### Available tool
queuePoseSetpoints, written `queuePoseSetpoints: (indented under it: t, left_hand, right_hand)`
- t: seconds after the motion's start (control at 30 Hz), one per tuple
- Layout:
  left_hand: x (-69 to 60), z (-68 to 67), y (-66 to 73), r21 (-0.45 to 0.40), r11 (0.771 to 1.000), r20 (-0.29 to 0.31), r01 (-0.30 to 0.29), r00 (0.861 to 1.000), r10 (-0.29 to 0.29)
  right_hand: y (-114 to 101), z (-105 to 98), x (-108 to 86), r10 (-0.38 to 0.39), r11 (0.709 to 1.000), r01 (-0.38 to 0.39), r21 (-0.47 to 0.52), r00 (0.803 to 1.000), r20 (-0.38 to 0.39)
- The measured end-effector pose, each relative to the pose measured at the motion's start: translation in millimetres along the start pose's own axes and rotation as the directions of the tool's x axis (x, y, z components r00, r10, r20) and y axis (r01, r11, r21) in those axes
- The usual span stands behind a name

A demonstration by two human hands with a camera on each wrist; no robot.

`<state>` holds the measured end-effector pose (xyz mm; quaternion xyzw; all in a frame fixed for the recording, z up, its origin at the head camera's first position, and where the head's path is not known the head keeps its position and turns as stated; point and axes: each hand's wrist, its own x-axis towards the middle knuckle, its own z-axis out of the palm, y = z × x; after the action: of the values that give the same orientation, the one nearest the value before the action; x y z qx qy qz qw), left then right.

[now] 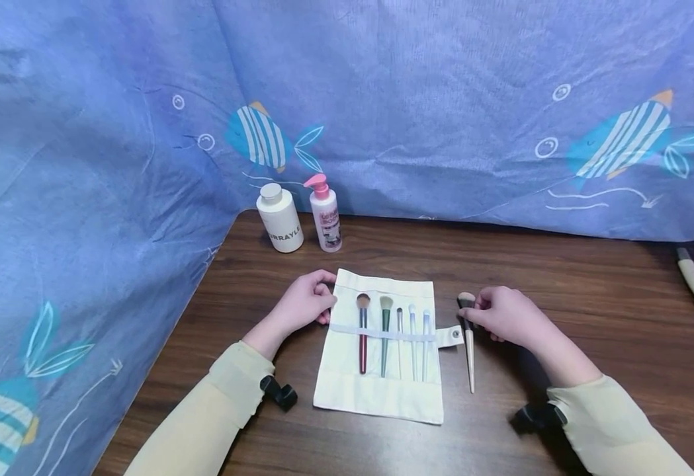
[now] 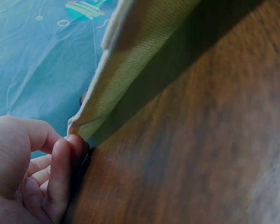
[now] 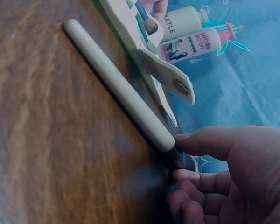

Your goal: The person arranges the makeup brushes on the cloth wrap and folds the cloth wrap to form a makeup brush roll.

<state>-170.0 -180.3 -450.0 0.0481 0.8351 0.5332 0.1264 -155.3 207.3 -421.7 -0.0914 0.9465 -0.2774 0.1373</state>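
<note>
The left hand (image 1: 305, 302) pinches the edge of the woven cloth holder (image 1: 376, 402); the right hand (image 1: 510, 318) pinches a slim, pale-handled brush (image 1: 470, 357) beside it, its dark neck partly hidden. Behind, a smooth white bottle (image 1: 280, 219) shows its lettering incompletely.

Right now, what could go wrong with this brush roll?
The left hand pinches the left edge of the fabric brush roll, so a tug could shift the five makeup brushes tucked under one elastic band. The right hand pinches the cream-handled makeup brush beside the snap tab, so moving it leftward might snag the tab.
</note>
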Motion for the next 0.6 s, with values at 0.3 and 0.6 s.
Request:
queuePoseSetpoints:
  t: [0.3, 0.6]
  left_hand:
    - [-0.3, -0.7, 0.5, 0.004, 1.0, 0.003, -0.001, 1.0, 0.001]
    - [0.8, -0.3, 0.6, 0.005, 1.0, 0.003, -0.003, 1.0, 0.003]
  right_hand:
    - [-6.7, 4.5, -1.0, 0.048, 0.998, -0.048, -0.047, 0.999, -0.008]
    - [-4.7, 3.6, 0.3, 0.054, 0.998, -0.055, 0.015, 0.998, 0.009]
